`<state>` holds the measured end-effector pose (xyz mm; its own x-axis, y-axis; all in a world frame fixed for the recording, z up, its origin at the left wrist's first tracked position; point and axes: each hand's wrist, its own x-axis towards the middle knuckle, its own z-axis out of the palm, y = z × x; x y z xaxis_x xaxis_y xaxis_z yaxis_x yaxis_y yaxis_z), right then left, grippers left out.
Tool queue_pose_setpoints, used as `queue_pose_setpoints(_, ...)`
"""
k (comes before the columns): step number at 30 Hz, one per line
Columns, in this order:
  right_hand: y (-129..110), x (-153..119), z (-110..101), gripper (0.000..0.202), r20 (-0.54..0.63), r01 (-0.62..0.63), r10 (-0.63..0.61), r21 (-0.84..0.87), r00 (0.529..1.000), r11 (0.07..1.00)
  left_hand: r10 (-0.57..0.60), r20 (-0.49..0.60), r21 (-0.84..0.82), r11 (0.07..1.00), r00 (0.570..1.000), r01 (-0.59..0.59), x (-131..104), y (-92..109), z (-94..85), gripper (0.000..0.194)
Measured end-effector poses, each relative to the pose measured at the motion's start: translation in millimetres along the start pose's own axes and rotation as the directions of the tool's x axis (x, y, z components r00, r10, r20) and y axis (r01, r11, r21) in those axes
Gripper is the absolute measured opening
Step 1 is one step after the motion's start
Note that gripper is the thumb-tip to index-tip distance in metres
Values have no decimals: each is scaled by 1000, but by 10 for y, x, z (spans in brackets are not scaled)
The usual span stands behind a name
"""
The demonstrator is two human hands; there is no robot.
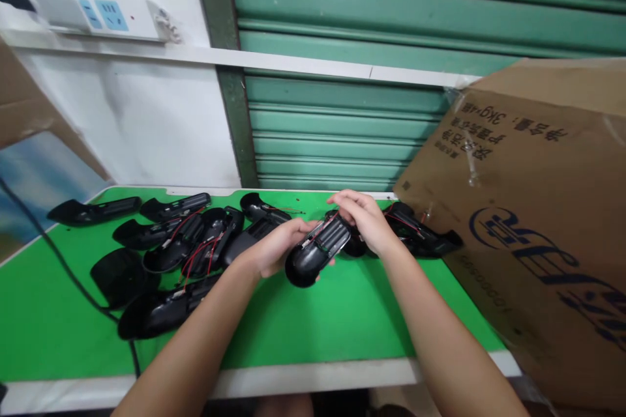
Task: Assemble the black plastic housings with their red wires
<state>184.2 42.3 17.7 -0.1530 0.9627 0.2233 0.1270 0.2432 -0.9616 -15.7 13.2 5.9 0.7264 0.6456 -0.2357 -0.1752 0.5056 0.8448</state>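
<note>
A black plastic housing with a rounded, hollow end and a slotted compartment is held above the green table top, tilted with its round end toward me. My left hand grips it from the left side, with fingertips showing beneath. At its far end, my right hand is closed, with bent fingers against the housing's upper edge. A thin red wire runs along the housing's side. Whether the right fingers also pinch the wire cannot be made out.
Several similar black housings with red wires lie to the left, more to the right. A black cable crosses the green table at left. A large cardboard box borders the right side. Behind stands a green shutter; a power strip hangs upper left.
</note>
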Motion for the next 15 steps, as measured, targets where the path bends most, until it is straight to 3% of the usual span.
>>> queue_pose_setpoints(2,-7,-13,5,28,46,-13,10,73,999,997,-4,-45,31,999,999,5,5,-6,41,45)
queue_pose_setpoints(4,-29,-36,11,22,20,25,-27,94,999,995,9,-90,51,999,996,-5,15,-4,72,45)
queue_pose_setpoints(9,-87,-98,27,18,-21,178,-178,5,984,984,19,-137,115,993,990,-3,26,-11,105,41)
queue_pose_setpoints(15,-117,-140,76,28,109,250,-247,-11,963,968,-66,-152,188,978,986,94,11,-63,116,41)
